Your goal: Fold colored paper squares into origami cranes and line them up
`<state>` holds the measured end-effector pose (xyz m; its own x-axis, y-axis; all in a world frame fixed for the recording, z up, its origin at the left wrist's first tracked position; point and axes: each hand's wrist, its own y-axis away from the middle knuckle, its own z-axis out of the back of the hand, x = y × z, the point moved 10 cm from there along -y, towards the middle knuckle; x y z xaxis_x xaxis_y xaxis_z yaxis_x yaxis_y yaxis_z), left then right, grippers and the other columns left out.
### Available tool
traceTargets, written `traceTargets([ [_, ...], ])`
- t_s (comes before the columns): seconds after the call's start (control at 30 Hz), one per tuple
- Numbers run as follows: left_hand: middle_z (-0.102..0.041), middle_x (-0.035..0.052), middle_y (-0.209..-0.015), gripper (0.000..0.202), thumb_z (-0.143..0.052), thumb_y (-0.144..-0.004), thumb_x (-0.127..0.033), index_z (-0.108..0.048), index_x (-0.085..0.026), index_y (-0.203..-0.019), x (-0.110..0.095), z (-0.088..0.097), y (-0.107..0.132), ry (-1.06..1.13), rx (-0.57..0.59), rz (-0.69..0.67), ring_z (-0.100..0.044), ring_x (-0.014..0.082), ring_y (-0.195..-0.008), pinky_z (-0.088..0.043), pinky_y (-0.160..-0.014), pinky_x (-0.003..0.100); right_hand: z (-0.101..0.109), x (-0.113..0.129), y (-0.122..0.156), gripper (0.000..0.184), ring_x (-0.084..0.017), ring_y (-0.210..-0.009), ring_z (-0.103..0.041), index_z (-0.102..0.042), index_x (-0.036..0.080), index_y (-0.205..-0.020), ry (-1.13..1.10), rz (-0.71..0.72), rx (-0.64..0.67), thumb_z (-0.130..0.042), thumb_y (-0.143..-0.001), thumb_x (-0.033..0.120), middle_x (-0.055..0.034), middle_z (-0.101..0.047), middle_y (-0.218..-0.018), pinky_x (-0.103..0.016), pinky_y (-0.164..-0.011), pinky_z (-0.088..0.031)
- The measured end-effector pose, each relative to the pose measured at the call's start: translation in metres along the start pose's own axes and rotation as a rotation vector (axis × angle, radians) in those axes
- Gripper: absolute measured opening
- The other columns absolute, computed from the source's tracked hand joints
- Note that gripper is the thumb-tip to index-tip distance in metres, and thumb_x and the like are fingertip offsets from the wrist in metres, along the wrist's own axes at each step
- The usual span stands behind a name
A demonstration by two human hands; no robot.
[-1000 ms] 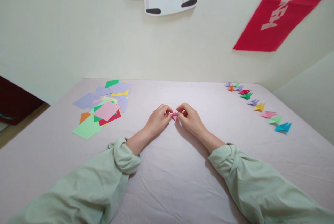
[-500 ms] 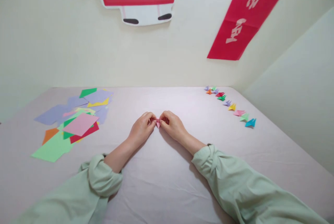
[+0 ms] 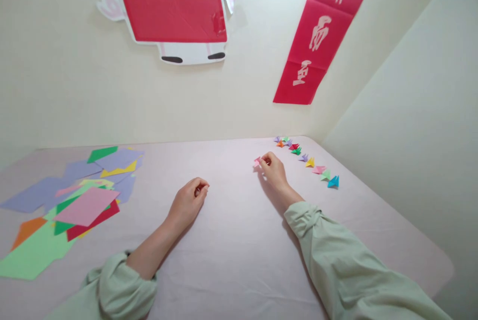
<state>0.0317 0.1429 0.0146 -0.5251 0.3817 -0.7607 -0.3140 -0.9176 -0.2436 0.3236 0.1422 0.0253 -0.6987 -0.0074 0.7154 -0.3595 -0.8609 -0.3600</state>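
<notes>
A small pink folded paper piece (image 3: 257, 161) is pinched between the thumb and fingers of my right hand (image 3: 274, 168), just above the far middle of the table. Its shape is partly covered by my fingertips. My left hand (image 3: 189, 197) rests over the middle of the table with thumb and index finger pressed together; no paper shows in it. To the right of my right hand runs a slanting row of small folded paper figures in several colours, with a blue one (image 3: 333, 181) nearest me and a pink one (image 3: 318, 169) farther back.
Loose coloured paper sheets lie overlapping on the left, among them a pink sheet (image 3: 87, 205) and a light green sheet (image 3: 35, 253). A pale cloth covers the table (image 3: 231, 270). Red paper decorations (image 3: 170, 1) hang on the wall behind.
My hands have parted. The right one has carried the pink folded paper piece toward the row on the right, while the left has let go of it. The view has turned slightly up and right.
</notes>
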Motion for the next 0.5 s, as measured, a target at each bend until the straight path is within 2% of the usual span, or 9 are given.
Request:
traceTargets([
  [0.1, -0.058, -0.0014, -0.068, 0.018, -0.046, -0.082, -0.032, -0.059, -0.02, -0.079, -0.001, -0.001, 0.0, -0.002, 0.003, -0.005, -0.051, 0.0151, -0.063, -0.039, -0.062, 0.026, 0.046, -0.035, -0.017, 0.011, -0.015, -0.063, -0.054, -0.055, 0.022, -0.078, 0.206, -0.075, -0.154, -0.049, -0.083, 0.03, 0.0003, -0.062, -0.073, -0.025, -0.057, -0.035],
  [0.2, -0.057, -0.0017, -0.068, 0.018, -0.046, -0.082, -0.033, -0.058, -0.021, -0.078, -0.001, -0.001, 0.0, -0.009, 0.007, -0.001, -0.051, 0.0153, -0.062, -0.038, -0.061, 0.026, 0.076, -0.063, -0.029, 0.012, -0.017, -0.066, -0.053, -0.057, 0.021, -0.08, 0.337, -0.141, -0.253, -0.048, -0.082, 0.029, -0.0025, -0.061, -0.073, -0.027, -0.058, -0.033],
  [0.3, -0.056, -0.0019, -0.067, 0.019, -0.046, -0.083, -0.035, -0.058, -0.021, -0.079, 0.001, -0.001, -0.001, -0.01, 0.02, 0.006, -0.051, 0.0156, -0.063, -0.037, -0.061, 0.026, 0.084, -0.085, -0.034, 0.013, -0.018, -0.067, -0.052, -0.059, 0.02, -0.083, 0.358, -0.18, -0.277, -0.047, -0.082, 0.027, -0.0047, -0.061, -0.075, -0.028, -0.058, -0.032],
  [0.5, -0.056, -0.0015, -0.068, 0.02, -0.046, -0.083, -0.037, -0.058, -0.021, -0.079, 0.001, -0.003, 0.0, -0.006, 0.046, 0.024, -0.051, 0.0161, -0.063, -0.038, -0.062, 0.027, 0.08, -0.109, -0.03, 0.014, -0.021, -0.071, -0.054, -0.059, 0.02, -0.088, 0.383, -0.209, -0.28, -0.049, -0.08, 0.025, -0.0058, -0.063, -0.079, -0.029, -0.058, -0.034],
])
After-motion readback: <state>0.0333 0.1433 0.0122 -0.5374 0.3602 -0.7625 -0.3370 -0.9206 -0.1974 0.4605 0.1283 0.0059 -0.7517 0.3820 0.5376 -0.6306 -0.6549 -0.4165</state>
